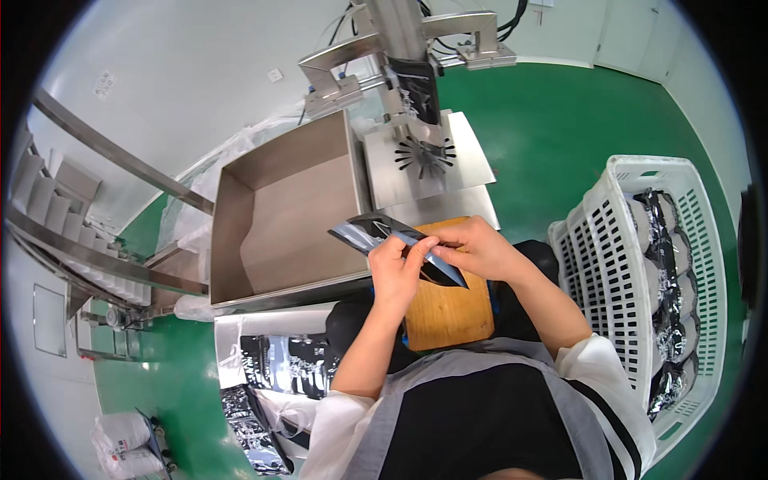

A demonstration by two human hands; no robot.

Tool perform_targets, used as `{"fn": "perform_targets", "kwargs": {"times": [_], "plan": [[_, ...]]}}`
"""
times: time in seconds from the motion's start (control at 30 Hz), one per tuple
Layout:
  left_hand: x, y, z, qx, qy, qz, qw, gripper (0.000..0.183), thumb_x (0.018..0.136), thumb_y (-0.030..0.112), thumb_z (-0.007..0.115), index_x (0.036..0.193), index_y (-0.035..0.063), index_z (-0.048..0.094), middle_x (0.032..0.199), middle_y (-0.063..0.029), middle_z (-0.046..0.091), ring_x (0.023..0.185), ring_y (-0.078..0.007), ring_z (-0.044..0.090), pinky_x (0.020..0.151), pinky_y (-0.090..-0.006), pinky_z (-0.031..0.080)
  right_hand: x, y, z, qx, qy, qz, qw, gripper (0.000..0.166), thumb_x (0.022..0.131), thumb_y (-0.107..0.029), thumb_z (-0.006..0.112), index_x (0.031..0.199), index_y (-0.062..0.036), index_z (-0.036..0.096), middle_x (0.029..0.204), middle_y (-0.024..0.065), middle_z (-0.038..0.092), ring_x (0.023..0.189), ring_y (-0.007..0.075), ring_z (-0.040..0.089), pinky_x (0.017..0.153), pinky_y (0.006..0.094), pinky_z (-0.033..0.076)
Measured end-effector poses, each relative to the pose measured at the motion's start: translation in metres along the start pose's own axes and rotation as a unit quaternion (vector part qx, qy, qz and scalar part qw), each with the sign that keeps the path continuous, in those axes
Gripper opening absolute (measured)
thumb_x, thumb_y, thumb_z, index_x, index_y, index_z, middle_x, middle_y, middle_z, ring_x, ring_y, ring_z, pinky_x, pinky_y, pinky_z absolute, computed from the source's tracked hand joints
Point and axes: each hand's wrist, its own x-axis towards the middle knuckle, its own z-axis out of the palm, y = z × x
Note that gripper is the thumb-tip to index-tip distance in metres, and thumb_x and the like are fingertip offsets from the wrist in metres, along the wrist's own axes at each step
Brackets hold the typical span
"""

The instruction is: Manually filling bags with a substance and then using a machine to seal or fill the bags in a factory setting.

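Note:
My left hand (396,270) pinches the edge of a black and silver plastic bag (367,231) between thumb and fingers. The thumb and fingers of my right hand (480,247) grip the same edge, close beside the left thumb. The bag looks flat and slants from upper left to lower right, above a wooden board (450,315) between my knees. Ahead stands a vertical metal filling tube (399,30) with another black bag (417,90) around its lower part. Beneath it is a steel plate (384,171) with dark radial slots.
A deep steel tray (300,222) sits front left. To my right, a white plastic crate (591,264) holds filled black bags (669,282). Stacks of flat black bags (288,366) lie at my left. White sacks (123,441) rest on a trolley (157,441) over the green floor (186,384).

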Motion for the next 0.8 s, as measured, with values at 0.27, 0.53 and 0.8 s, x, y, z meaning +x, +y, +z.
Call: {"fn": "perform_targets", "kwargs": {"times": [0.27,0.53,0.8], "plan": [[0.018,-0.021,0.020,-0.001,-0.151,-0.052,0.987,0.018,0.089,0.004,0.049,0.077,-0.0061,0.058,0.063,-0.0082,0.060,0.052,-0.0131,0.060,0.048,-0.0246,0.048,0.008,0.049,0.007,-0.110,0.075,0.069,0.989,0.015,0.072,-0.012,0.059,0.071,0.0022,0.058,0.058,0.0185,0.053,0.052,0.0338,0.053,0.050,0.0371,0.042],[0.025,-0.043,0.012,0.162,-0.092,-0.057,0.981,0.022,0.086,0.007,0.050,0.066,-0.0027,0.051,0.048,-0.0063,0.051,0.040,-0.0114,0.049,0.037,-0.0265,0.036,0.021,0.086,0.037,-0.054,0.149,0.092,0.983,0.015,0.075,-0.005,0.061,0.069,0.0052,0.051,0.052,0.0077,0.047,0.048,0.0101,0.039,0.045,0.0282,0.034],[0.016,-0.036,-0.008,-0.152,-0.122,-0.203,0.960,0.017,0.085,0.007,0.055,0.068,0.0027,0.052,0.055,-0.0019,0.051,0.043,-0.0059,0.046,0.038,-0.0195,0.034,0.005,0.052,0.023,0.063,-0.009,0.127,0.990,0.010,0.072,0.001,0.056,0.080,0.0055,0.059,0.057,0.0086,0.056,0.051,0.0095,0.045,0.049,0.0274,0.038]]}}
